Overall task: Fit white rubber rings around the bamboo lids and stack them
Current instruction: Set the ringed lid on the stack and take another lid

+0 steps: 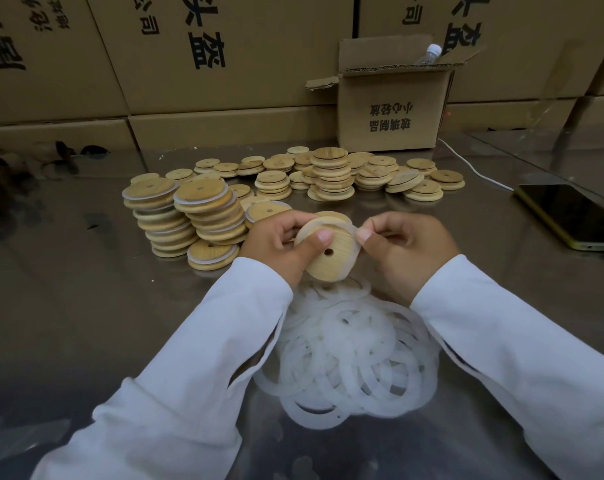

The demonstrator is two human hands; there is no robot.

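"White, so white! The rubber rings (pixel 349 358) lie in a big heap on the shiny desk (pixel 85 306), just in front of the bamboo lid (pixel 328 261), closest to us."

"Who has the lid?"

"Both hands, with white sleeves (pixel 189 358). The left hand (pixel 276 244) grips the lid, with its thumb on the top side. The right hand (pixel 404 251) pinches one ring (pixel 353 227) at the lid's right edge with thumb and finger. The lid is up off the desk and tilted. It has a small hole."

"What is left of the lid?"

"Tall ringed stacks (pixel 189 216), lids with white rings on them. They lean a bit."

"And behind the lid?"

"Lots of plain lids (pixel 331 174), most in low piles and one pile taller. Farther behind the lid stands an open cardboard box (pixel 390 112). A bottle (pixel 432 53) pokes out of it."

"What is right of the lid?"

"A phone (pixel 570 216) lies flat, far off to the right. A white cable (pixel 473 168) runs from near the box to it."

"And at the very back?"

"Big brown cartons (pixel 189 64) make a wall behind the lid, with black letters on them."
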